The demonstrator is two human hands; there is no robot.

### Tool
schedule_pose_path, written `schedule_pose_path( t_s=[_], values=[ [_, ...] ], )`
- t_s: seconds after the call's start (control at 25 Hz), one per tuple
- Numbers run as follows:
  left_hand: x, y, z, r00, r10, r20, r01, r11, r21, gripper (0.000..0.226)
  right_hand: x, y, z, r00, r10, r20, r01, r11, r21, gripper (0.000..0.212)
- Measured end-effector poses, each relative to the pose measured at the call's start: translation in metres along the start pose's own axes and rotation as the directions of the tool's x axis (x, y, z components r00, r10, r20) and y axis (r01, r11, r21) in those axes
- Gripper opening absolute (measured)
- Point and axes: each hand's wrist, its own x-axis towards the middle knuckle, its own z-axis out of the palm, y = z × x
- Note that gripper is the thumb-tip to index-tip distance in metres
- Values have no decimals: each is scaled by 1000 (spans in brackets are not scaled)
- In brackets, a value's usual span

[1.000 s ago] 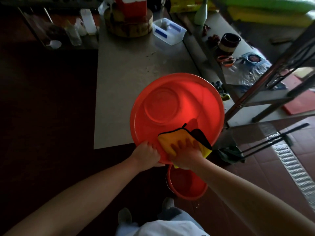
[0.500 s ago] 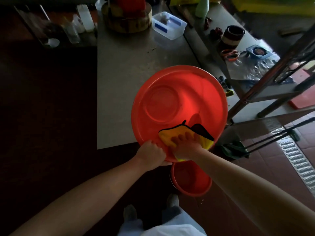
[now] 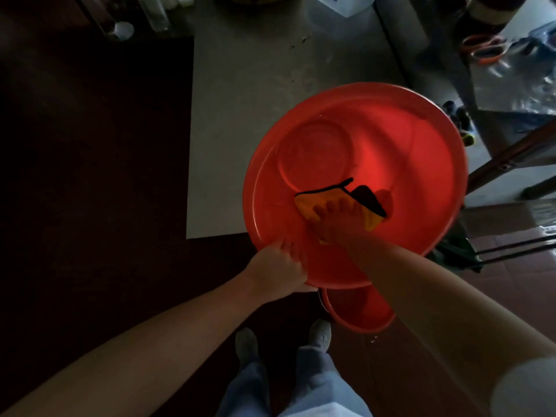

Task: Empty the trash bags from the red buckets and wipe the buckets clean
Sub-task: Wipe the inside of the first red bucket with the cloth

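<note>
While the left hand (image 3: pixel 278 270) grips the red bucket (image 3: pixel 421 164), the right hand (image 3: pixel 340 224) presses a yellow cloth (image 3: pixel 308 204) inside, fingers (image 3: pixel 330 206) seemingly flat.

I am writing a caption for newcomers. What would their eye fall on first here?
The big red bucket glows at centre, its mouth turned toward the camera, by the near edge of the grey table. Inside, the right hand presses a yellow cloth on its wall; the left hand grips the near rim. A smaller red bucket stands on the floor below.
</note>
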Motion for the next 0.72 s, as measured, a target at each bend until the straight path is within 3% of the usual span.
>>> schedule_pose_path(
  t_s=[0.16, 0.52, 0.72],
  values=[
    [-1, -6, -7, 1000, -21, -1, 21, 999, 26, 70, -18, -3, -7, 999, 23, 39, -23, 1000, -16, 65],
    [5, -26, -37, 985, 0, 171, 0, 1000, 5, 68, -129, -12, -34, 984, 77, 162, -60, 992, -109, 74],
    [3, -28, -54, 990, 22, 138, -22, 1000, -2, 70, -147, -14, -41, 975, 111, 194, -89, 989, -118, 78]
  ],
)
